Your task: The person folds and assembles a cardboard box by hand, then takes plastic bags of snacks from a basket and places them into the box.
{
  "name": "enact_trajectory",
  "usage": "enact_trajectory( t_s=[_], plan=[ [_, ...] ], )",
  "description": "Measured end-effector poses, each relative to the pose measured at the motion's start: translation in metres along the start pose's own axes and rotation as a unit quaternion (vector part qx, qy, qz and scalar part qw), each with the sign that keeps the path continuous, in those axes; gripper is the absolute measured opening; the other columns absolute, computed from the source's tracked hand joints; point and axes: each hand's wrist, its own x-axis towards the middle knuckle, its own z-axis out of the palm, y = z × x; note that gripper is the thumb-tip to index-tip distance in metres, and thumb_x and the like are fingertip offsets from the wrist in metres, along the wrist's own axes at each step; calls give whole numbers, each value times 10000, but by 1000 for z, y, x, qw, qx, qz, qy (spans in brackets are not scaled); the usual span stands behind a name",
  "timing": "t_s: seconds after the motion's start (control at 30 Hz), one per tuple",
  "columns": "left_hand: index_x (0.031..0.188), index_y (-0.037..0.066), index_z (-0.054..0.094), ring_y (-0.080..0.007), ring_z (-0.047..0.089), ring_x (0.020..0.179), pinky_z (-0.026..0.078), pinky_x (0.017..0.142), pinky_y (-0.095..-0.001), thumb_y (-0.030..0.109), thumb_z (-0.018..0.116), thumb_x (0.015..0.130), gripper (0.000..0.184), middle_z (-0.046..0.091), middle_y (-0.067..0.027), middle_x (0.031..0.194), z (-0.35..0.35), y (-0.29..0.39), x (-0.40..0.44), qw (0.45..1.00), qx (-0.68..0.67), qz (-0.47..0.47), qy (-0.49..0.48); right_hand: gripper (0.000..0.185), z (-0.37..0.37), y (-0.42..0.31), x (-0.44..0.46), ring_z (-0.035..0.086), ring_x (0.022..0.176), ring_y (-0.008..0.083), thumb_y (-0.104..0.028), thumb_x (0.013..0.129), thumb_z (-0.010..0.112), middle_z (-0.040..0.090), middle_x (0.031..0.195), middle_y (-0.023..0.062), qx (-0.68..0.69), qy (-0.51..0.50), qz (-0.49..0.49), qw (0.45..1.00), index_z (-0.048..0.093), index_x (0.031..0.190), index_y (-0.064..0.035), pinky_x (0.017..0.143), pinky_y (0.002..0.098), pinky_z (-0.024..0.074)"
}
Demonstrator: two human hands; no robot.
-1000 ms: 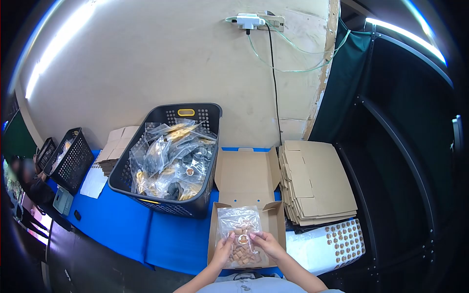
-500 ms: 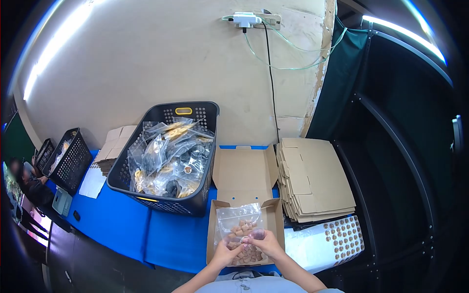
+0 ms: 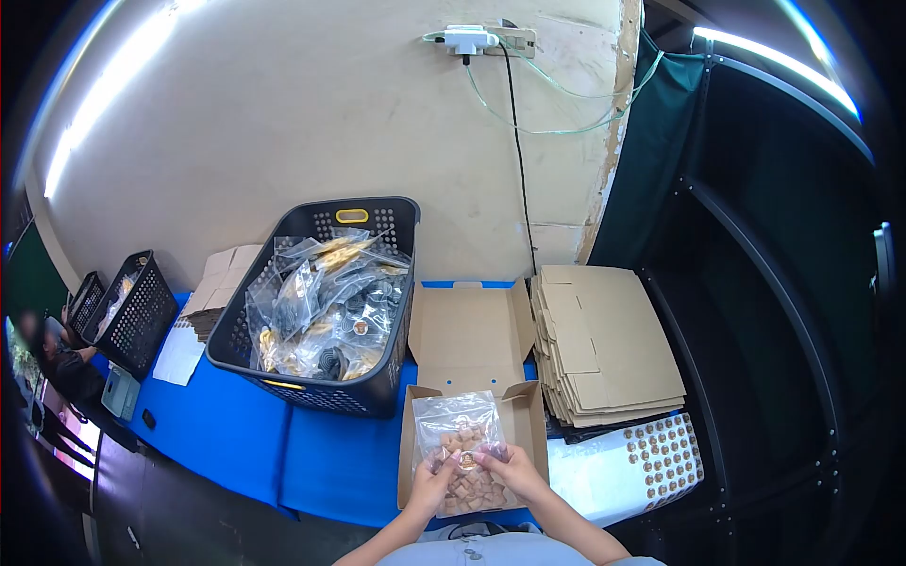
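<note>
A clear zip bag [image 3: 458, 413] holding small light-brown cube-like pieces [image 3: 474, 491] lies over the open cardboard box [image 3: 525, 424]. On the front of the bag sits a round brown-and-white sticker [image 3: 467, 460]. My left hand [image 3: 434, 483] grips the bag's left side, its thumb at the sticker's edge. From the right, my right hand [image 3: 515, 472] holds the other side with its thumb beside the sticker. The fingers behind the bag are mostly hidden.
A black basket [image 3: 406, 255] full of filled bags stands left of the box. Flat cardboard boxes [image 3: 613, 340] are stacked at right, with a sticker sheet [image 3: 595, 476] in front. More baskets [image 3: 142, 325] and a person [image 3: 71, 373] are at far left.
Both thumbs have moved apart, exposing the round sticker, now flat on the bag. The bag appears flatter and straighter between my hands.
</note>
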Motion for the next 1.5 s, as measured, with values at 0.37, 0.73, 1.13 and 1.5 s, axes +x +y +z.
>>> enact_trajectory(
  t_s=[0.37, 0.73, 1.13, 1.5],
  plan=[
    [1267, -6, 436, -132, 602, 962, 509, 805, -275, 74, 757, 773, 595, 613, -86, 1069, 1, 2, -9, 983, 139, 85, -81, 295, 1, -19, 0, 590, 836, 87, -166, 826, 722, 660, 931, 41, 35, 5, -32, 999, 630, 1053, -1, 730, 237, 465],
    [1253, -2, 439, -139, 587, 998, 503, 832, -294, 60, 749, 769, 578, 592, -94, 1108, 5, 10, -12, 992, 51, 57, -105, 444, -3, -9, 5, 602, 855, 111, -135, 800, 736, 643, 1013, 61, -39, 39, 5, 998, 533, 1171, -2, 756, 255, 484],
    [1215, 8, 473, -144, 597, 992, 506, 830, -284, 89, 708, 826, 462, 603, -106, 1100, -1, 2, 0, 992, -125, -34, -3, 365, -3, 0, 2, 594, 908, 106, -152, 837, 701, 636, 995, 43, 56, -10, -10, 998, 549, 1138, -13, 805, 263, 477],
    [1231, 19, 473, -185, 537, 1077, 432, 928, -322, 193, 807, 725, 631, 556, -112, 1162, 2, 6, -17, 977, 139, 80, -144, 217, -21, -11, 4, 636, 861, 144, -167, 857, 683, 677, 961, 74, 167, 41, -17, 985, 649, 1019, -26, 812, 312, 506]
  ],
)
